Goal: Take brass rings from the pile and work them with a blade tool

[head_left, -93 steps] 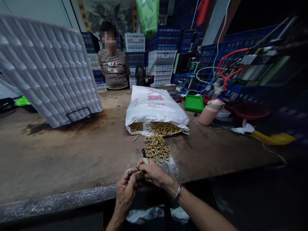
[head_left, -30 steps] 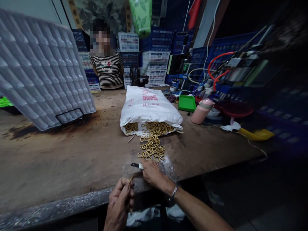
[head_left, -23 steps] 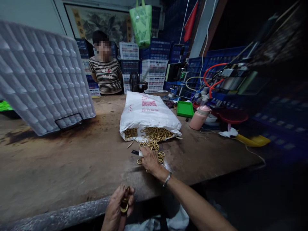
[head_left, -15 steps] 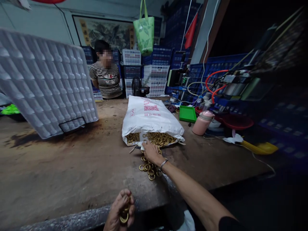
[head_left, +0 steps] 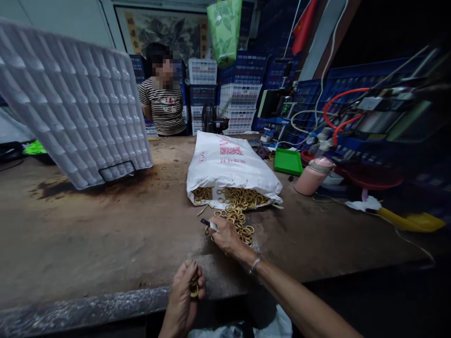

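My left hand (head_left: 183, 287) is closed around a few brass-coloured rings (head_left: 194, 290) at the table's front edge. Further forward, my right hand (head_left: 227, 236) grips a small tool (head_left: 207, 224) with a dark flat tip and a white part; its kind is unclear. That hand rests beside a spill of loose brass-coloured rings (head_left: 248, 231), hiding some of them. The rings run out of the open mouth of a white woven sack (head_left: 234, 171) with red print, lying on its side with many more rings inside.
On the wooden table (head_left: 105, 244), a large moulded plastic tray (head_left: 84, 108) stands tilted at left. A green tray (head_left: 288, 162), a pink bottle (head_left: 313, 176) and a yellow scoop (head_left: 412, 219) are at right. A person (head_left: 164, 103) is across the table before stacked crates (head_left: 239, 96).
My right hand has drawn back from the sack's mouth to the loose rings on the table. My left hand still holds its rings. The camera view has shifted.
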Tool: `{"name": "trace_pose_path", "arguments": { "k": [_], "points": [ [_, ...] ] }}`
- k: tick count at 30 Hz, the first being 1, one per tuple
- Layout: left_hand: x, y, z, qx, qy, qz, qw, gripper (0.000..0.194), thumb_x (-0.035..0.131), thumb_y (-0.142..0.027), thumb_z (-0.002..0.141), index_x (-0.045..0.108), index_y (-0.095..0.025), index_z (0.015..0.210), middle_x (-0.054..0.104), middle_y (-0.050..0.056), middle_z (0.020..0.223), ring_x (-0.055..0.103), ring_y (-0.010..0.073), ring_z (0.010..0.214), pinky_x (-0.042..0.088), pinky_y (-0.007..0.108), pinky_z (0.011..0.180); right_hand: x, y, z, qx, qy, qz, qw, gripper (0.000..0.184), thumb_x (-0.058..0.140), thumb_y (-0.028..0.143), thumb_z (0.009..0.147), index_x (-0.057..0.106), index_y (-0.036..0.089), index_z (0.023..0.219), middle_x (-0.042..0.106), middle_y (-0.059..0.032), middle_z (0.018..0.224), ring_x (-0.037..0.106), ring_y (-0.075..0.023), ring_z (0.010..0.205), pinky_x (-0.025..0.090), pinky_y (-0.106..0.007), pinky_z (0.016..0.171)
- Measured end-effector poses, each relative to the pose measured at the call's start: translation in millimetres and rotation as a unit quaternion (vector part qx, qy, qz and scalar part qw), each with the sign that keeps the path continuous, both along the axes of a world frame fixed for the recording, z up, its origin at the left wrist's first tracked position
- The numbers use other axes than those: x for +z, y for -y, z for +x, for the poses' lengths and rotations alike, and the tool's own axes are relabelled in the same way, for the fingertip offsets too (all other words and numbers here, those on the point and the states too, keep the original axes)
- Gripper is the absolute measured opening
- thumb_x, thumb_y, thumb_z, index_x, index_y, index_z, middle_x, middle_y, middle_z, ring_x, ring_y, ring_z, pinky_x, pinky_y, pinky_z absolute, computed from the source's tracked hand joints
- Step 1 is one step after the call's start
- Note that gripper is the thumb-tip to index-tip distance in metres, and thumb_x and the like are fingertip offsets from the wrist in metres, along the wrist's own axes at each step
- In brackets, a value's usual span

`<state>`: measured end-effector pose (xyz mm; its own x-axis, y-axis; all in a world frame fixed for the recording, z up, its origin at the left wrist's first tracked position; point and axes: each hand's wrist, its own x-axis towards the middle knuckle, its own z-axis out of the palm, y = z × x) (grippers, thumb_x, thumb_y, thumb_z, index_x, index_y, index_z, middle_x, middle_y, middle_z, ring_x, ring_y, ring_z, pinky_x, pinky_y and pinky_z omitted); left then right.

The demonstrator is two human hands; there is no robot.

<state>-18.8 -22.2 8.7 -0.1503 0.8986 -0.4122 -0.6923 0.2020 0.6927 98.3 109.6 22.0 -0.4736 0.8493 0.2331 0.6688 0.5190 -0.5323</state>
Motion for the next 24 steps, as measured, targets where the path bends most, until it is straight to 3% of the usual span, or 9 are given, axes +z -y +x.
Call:
{"name": "trace_pose_path", "arguments": {
  "k": [3,7,13,19,24],
  "points": [
    [-4.6,-4,2,0.028,-0.088,0.004,0.996,0.028,0.062,-0.041,0.070,0.045,-0.018,0.071,0.046,-0.007,0.055,0.039,0.0040,0.040,0.030,0.014,0.034,-6.6,31,-7,0.020,-0.115,-0.089,0.989,0.011,0.044,0.012,0.070,0.053,0.017,0.066,0.047,0.0041,0.060,0.042,-0.0090,0.058,0.028,-0.018,0.054],
    [-9.5,-5,3,0.031,-0.191,-0.011,0.981,0.036,0.060,-0.046,0.069,0.047,-0.020,0.090,0.046,-0.009,0.050,0.039,0.0051,0.036,0.033,0.014,0.031,-9.3,56,-12,0.008,-0.171,-0.163,0.972,0.010,0.046,0.015,0.070,0.051,0.017,0.062,0.043,0.0057,0.056,0.040,-0.0078,0.055,0.027,-0.017,0.051],
    [-12.6,-2,1,0.010,-0.245,-0.004,0.970,0.033,0.056,-0.049,0.070,0.048,-0.019,0.085,0.045,-0.009,0.048,0.037,0.0042,0.034,0.032,0.014,0.032,-5.6,62,-11,-0.012,-0.182,-0.178,0.967,0.011,0.047,0.017,0.070,0.050,0.016,0.059,0.041,0.0060,0.054,0.038,-0.0077,0.055,0.026,-0.018,0.051],
    [-10.7,-1,0,0.012,-0.320,-0.004,0.947,0.034,0.054,-0.051,0.070,0.050,-0.018,0.075,0.041,-0.010,0.043,0.035,0.0043,0.033,0.031,0.014,0.032,-4.2,66,-6,0.042,-0.198,-0.214,0.956,0.017,0.047,0.028,0.077,0.056,0.016,0.070,0.046,0.0049,0.060,0.040,-0.0082,0.058,0.029,-0.018,0.053],
    [-8.1,-1,2,0.008,-0.358,0.019,0.933,0.035,0.054,-0.052,0.069,0.053,-0.018,0.077,0.041,-0.009,0.045,0.035,0.0047,0.035,0.031,0.015,0.033,-8.9,66,-7,0.020,-0.181,-0.228,0.956,0.030,0.043,0.035,0.081,0.048,0.016,0.059,0.040,0.0061,0.054,0.035,-0.0070,0.053,0.025,-0.019,0.049]
  ]
}}
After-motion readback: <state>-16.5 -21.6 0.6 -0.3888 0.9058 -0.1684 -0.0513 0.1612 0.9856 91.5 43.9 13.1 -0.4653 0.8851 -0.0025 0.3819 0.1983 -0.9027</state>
